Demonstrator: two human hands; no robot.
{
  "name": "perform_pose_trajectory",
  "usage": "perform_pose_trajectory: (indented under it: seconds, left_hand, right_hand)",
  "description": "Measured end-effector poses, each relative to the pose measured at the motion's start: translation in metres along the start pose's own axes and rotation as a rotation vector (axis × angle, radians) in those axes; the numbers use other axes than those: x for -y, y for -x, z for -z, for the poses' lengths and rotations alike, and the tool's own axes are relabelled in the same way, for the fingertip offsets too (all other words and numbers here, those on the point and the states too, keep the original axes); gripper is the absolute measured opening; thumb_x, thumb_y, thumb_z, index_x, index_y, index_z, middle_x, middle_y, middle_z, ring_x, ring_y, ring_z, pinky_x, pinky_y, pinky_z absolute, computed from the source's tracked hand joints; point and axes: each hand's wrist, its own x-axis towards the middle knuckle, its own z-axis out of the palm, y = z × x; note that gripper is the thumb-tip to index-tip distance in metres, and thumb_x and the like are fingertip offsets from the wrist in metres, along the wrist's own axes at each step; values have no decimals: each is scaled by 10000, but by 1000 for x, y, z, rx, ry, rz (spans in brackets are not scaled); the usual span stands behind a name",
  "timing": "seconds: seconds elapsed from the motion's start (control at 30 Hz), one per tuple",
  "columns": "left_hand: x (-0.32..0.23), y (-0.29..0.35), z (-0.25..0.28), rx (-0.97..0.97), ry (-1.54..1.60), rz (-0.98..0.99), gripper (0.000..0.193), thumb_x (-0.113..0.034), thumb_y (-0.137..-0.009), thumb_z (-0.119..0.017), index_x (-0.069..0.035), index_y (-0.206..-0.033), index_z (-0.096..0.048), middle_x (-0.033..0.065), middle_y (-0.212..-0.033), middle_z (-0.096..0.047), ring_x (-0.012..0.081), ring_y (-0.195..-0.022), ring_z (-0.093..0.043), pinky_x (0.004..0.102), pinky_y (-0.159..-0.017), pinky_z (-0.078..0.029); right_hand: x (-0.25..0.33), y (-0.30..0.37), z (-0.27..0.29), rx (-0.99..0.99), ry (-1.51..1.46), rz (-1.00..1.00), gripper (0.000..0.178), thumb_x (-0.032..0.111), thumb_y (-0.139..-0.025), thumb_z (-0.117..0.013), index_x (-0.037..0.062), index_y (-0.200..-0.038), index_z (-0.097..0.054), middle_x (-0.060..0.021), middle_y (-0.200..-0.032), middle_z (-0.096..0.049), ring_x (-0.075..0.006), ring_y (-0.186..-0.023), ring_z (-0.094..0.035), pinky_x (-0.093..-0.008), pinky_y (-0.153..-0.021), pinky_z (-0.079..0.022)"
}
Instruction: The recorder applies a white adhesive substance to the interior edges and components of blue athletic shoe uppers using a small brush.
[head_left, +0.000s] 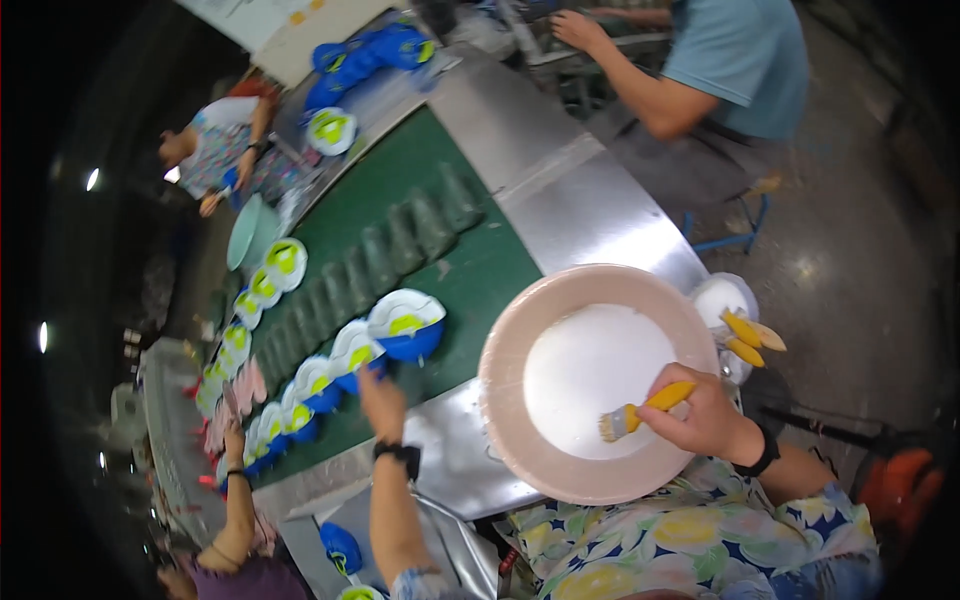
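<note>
Yellow-handled brush [630,418], held bristles outward above the white liquid [590,360] in a pink basin [508,372]. The right hand [708,415] grasps its handle. The left hand [384,405] is at the second of the near blue-and-white pieces [410,340]; blur and angle hide whether it grips or merely touches. Stage of work, as judged: under way, with the brush in hand, ample liquid in the basin and the near pieces standing in a line. Whether any piece has been brushed cannot be told, the white surfaces and the liquid being alike; how many are left is likewise uncertain. Beyond lie a row of dark forms [378,258] and a far row of similar pieces [285,260] on the green-topped desk [470,290]. Right of the basin: a white container [722,297] with spare brushes [745,350]. Periphery: co-worker in a blue shirt [745,70], seated.
</note>
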Motion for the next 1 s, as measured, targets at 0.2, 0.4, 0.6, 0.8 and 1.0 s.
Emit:
perform_pose_trajectory:
  seconds: [0.2,0.4,0.6,0.8,1.0]
  left_hand:
    - [59,111,207,36,-626,246,541,-284,-873,-638,42,-1290,-525,261,-1205,-609,425,-1134,-566,456,-978,-440]
    - [46,282,277,320,-515,400,441,-243,-865,-622,14,-1220,-576,263,-1160,-610,423,-1061,-601,475,-893,-487]
    - [19,361,206,633,-349,602,440,-242,-838,-650,-23,-1216,-594,253,-1236,-567,395,-1092,-593,477,-897,-486]
    - [20,390,202,698,-318,616,445,-241,-812,-677,-59,-1213,-613,243,-1312,-524,366,-1123,-584,479,-901,-485]
    - [29,357,200,704,-411,475,453,-239,-786,-704,-96,-1209,-631,233,-1389,-480,338,-1154,-575,481,-905,-484]
  right_hand:
    - [-13,2,-6,78,-126,58,197,146,-837,-736,32,-854,-576,-93,-748,-640,-181,-622,-628,-292,-564,-478]
    - [-17,8,-6,90,-169,100,203,150,-840,-733,20,-857,-579,-103,-758,-649,-176,-625,-632,-277,-577,-492]
    - [-24,12,-9,90,-150,191,201,136,-831,-732,13,-847,-575,-113,-760,-640,-197,-628,-639,-287,-568,-495]
    - [-27,13,-7,51,-168,267,196,136,-830,-730,17,-846,-575,-109,-745,-619,-215,-617,-628,-300,-559,-491]
    - [-31,13,-3,49,-172,290,197,153,-834,-729,31,-843,-576,-96,-735,-614,-212,-607,-620,-296,-554,-489]
